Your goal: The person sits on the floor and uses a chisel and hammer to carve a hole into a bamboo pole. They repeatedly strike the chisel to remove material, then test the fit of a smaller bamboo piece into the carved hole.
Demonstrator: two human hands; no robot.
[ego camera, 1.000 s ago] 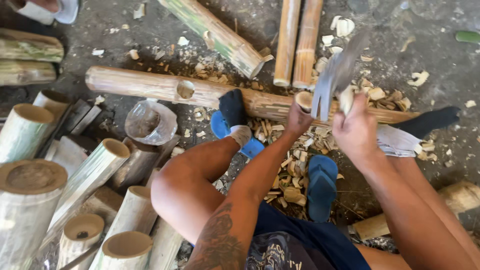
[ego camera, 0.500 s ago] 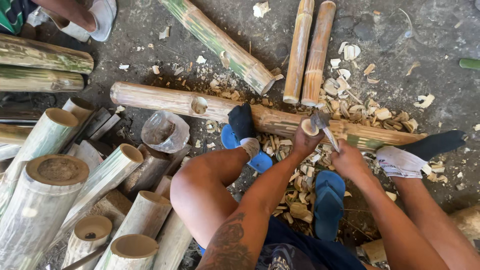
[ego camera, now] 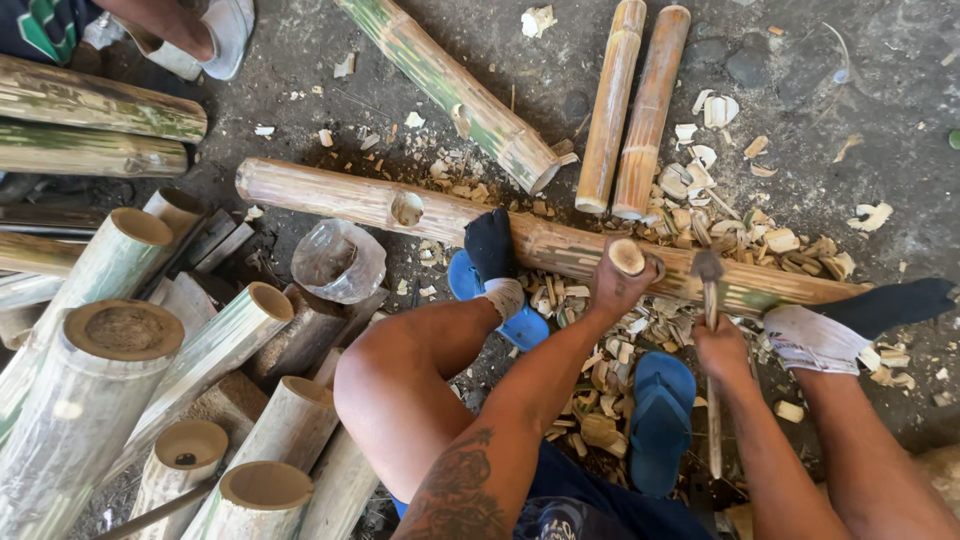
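My left hand (ego camera: 612,290) grips a short bamboo piece (ego camera: 629,257) and holds it upright on a long bamboo log (ego camera: 360,198) that lies across the ground. My right hand (ego camera: 722,346) is closed around the handle of a chopping knife (ego camera: 708,268). Its blade, seen edge-on, is down on the log just right of the short piece. My sock-clad left foot (ego camera: 492,245) rests on the log, and my right foot (ego camera: 850,320) sits by its right end. Pale bamboo chips (ego camera: 720,225) lie all around the log.
Several cut bamboo tubes (ego camera: 120,340) are stacked at the left, with a crumpled plastic bag (ego camera: 340,262) beside them. Three more bamboo sections (ego camera: 630,110) lie beyond the log. Blue flip-flops (ego camera: 660,420) lie under my legs. Another person's shoe (ego camera: 222,35) is at the top left.
My right hand, which held the blade raised a second ago, has swung it down onto the log beside the short piece. My left hand has kept its grip on that piece.
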